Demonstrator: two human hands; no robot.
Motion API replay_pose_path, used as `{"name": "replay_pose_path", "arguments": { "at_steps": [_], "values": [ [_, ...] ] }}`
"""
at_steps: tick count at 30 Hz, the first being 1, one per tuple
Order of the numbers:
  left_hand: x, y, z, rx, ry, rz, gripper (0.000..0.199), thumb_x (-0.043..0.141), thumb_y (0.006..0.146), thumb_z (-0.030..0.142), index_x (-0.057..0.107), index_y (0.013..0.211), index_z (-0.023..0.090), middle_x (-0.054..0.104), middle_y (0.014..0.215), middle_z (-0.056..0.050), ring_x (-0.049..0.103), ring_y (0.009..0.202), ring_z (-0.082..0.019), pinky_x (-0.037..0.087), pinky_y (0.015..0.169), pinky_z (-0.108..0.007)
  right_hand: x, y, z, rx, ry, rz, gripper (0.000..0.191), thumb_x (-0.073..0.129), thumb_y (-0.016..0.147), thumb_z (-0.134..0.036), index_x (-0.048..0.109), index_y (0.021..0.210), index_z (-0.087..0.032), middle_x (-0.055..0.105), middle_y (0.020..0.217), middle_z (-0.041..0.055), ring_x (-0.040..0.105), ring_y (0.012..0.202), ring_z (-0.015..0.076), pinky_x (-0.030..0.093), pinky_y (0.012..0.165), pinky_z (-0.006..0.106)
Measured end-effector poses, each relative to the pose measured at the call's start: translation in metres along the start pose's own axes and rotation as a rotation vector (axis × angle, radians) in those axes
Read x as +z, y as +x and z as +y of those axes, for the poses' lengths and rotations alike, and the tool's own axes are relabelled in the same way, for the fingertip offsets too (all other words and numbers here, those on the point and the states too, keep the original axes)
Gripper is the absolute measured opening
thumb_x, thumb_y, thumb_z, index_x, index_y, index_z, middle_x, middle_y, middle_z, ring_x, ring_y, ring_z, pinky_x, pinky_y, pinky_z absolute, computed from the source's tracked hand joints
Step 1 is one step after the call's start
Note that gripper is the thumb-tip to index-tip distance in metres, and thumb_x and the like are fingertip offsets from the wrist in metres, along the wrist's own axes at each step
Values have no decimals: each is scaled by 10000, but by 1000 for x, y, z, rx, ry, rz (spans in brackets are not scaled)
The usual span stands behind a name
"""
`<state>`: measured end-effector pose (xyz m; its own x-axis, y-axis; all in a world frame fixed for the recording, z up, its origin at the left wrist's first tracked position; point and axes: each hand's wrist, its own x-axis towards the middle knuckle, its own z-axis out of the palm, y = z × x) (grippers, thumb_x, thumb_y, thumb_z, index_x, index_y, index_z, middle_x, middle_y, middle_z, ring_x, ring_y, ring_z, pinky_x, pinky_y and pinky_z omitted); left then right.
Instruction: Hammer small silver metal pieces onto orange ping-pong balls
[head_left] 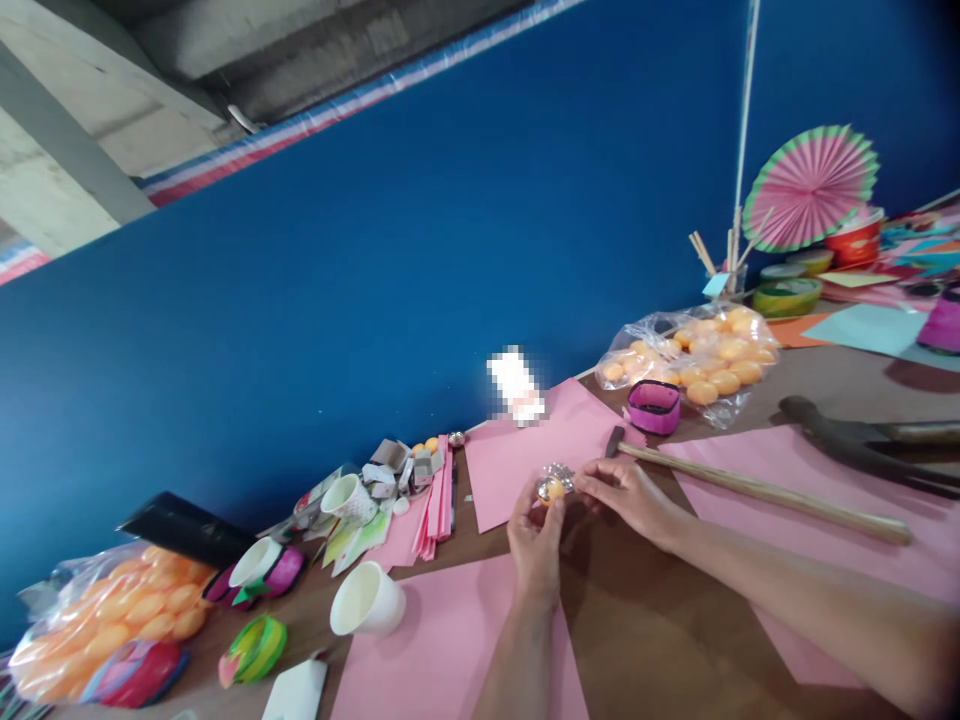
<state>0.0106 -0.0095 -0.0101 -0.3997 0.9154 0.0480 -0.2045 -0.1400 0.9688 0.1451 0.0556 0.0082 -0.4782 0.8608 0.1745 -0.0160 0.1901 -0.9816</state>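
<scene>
My left hand (534, 540) holds a small orange ball (551, 490) between thumb and fingers, low over the brown table. A piece of shiny silver material (559, 474) lies against the ball's upper side. From the right, my right hand (619, 490) pinches the edge of that silver piece, its fingers closed. Behind the hands lies a pink sheet (495, 470), and another pink sheet (442, 630) is under my left forearm. A white paper cup (367, 600) stands on the nearer sheet.
A wooden-handled hammer (765, 487) lies right of my hands, near a claw hammer (870, 440). Bags of orange balls (697, 350) sit at both sides. Cups, paper strips (442, 495) and tape rolls are on the left. A blue partition (375, 250) stands behind.
</scene>
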Motion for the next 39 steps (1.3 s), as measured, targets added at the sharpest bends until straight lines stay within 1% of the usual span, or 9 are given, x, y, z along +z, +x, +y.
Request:
{"name": "replay_pose_path", "arguments": {
  "at_steps": [2,5,8,11,16,21,25,32,39],
  "values": [
    [0,0,0,0,15,2,570,636,720,334,459,1242,189,649,1030,-79,599,959,-201,447,876,-351,1,1,1,37,55,0,203,560,766,-353,591,777,-153,579,646,-2,514,574,116,410,553,236],
    [1,0,1,35,73,-11,522,619,733,330,491,1216,178,636,1066,-87,586,987,-207,451,875,-340,4,1,2,52,122,-14,210,589,744,-355,584,821,-160,602,722,9,537,619,118,436,587,242],
    [0,0,2,49,135,-47,511,615,733,312,497,1209,167,641,1054,-95,604,939,-206,475,836,-336,6,0,3,63,160,-33,250,588,740,-395,570,832,-163,595,709,11,539,616,123,443,575,248],
    [0,-1,2,43,149,-60,516,614,733,291,486,1217,167,646,1039,-99,618,902,-204,487,810,-337,6,-1,1,72,128,-55,264,575,738,-425,569,783,-164,576,681,8,511,592,120,424,544,246],
    [2,-2,3,82,119,-97,474,603,746,268,502,1202,183,630,1081,-98,593,976,-217,464,858,-355,4,-1,-2,8,82,-50,242,588,726,-407,580,734,-166,551,666,-9,453,588,108,384,578,248],
    [4,-2,5,111,88,-130,423,600,750,239,533,1166,190,598,1145,-101,579,1007,-217,445,888,-368,4,-1,-4,40,112,-72,265,605,703,-420,575,713,-157,541,646,-14,461,609,117,375,601,254],
    [3,-2,3,120,77,-115,412,613,737,230,546,1142,189,599,1145,-95,579,1008,-214,443,892,-364,4,0,-3,51,91,-83,268,613,701,-415,576,710,-149,544,649,-14,461,612,116,373,606,251],
    [3,-3,2,95,80,-107,450,620,730,247,522,1164,183,599,1143,-102,577,1011,-219,434,901,-367,4,0,-3,27,51,-81,269,579,736,-425,569,721,-157,536,659,-11,467,624,122,379,608,255],
    [4,-3,5,130,91,-120,423,603,743,233,528,1155,176,599,1136,-102,554,1047,-224,431,909,-370,3,0,-5,-27,37,-103,320,546,747,-482,562,717,-163,575,767,33,511,728,161,413,686,287]
  ]
}}
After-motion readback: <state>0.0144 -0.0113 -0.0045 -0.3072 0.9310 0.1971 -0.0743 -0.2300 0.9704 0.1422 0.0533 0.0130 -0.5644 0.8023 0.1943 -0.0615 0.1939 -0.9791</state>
